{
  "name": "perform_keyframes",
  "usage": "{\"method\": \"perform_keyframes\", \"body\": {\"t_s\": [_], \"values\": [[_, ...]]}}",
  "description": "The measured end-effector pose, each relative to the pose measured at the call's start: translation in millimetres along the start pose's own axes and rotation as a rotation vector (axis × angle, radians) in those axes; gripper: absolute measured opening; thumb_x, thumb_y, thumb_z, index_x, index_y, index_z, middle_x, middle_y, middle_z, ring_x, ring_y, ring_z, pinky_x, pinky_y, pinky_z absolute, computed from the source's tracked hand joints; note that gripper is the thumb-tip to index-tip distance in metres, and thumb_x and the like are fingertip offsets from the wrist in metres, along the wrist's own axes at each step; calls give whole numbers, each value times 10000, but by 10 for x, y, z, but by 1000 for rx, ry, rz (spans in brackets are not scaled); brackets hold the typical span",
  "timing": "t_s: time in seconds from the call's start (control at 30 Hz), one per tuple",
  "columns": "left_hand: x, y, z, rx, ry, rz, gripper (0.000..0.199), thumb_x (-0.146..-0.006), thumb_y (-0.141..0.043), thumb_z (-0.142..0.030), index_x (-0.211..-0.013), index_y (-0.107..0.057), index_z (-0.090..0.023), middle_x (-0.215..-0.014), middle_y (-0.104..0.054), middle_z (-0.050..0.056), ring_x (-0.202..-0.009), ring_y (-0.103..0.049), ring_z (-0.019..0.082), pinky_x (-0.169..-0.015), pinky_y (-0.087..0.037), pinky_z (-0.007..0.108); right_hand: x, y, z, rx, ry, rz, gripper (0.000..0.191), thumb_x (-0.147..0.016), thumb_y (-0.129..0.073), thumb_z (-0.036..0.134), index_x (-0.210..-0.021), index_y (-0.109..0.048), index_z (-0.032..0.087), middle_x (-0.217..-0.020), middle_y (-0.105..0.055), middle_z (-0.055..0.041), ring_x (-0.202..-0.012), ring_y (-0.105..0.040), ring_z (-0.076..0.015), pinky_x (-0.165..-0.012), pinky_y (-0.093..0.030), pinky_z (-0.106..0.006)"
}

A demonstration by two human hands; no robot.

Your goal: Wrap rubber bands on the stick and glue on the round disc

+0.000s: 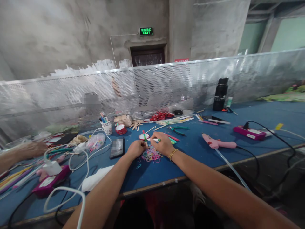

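My left hand is closed on a narrow flat craft stick, which stands up from the fingers with red and green coloured bands. In my right hand a white marker with a green end is gripped, its tip pointing at the stick. Both hands are close together over a heap of small multicoloured loops. One loose teal loop lies nearer the table edge. Just behind the stick is a red-rimmed round item, partly hidden. Several coloured markers lie right of my right hand.
A phone, a red tape roll and a pen cup stand left. Pliers, a pink glue gun, a black bottle and a magenta power strip are right. Another person's hand reaches in left, among cables.
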State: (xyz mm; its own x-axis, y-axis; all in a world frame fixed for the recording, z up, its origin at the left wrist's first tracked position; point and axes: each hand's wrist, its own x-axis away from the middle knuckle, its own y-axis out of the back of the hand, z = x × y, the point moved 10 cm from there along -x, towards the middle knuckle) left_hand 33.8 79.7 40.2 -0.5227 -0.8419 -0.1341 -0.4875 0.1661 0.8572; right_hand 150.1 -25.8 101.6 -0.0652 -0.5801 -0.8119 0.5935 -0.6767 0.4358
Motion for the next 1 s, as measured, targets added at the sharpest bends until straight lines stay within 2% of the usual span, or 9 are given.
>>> {"method": "perform_keyframes", "body": {"t_s": [0.5, 1.0], "values": [[23, 48, -21, -44, -3, -2, 209, -711, -661, -383, -728, -682, -176, -628, -608, -14, -582, -489, 109, -554, -318, 216, -4, 18, 90, 6, 26, 1, 127, -813, -542, 198, -687, -535, 214, -693, -608, -4, -691, -528, -155, -669, -355, -259], [35, 53, -26, -53, 4, -4, 198, -725, -658, -375, -748, -685, -180, -650, -619, -14, -602, -515, 115, -564, -319, 225, -9, 29, 44, 4, -26, 0, 142, -809, -550, 189, -673, -515, 213, -667, -590, 1, -673, -522, -153, -670, -349, -259]]}}
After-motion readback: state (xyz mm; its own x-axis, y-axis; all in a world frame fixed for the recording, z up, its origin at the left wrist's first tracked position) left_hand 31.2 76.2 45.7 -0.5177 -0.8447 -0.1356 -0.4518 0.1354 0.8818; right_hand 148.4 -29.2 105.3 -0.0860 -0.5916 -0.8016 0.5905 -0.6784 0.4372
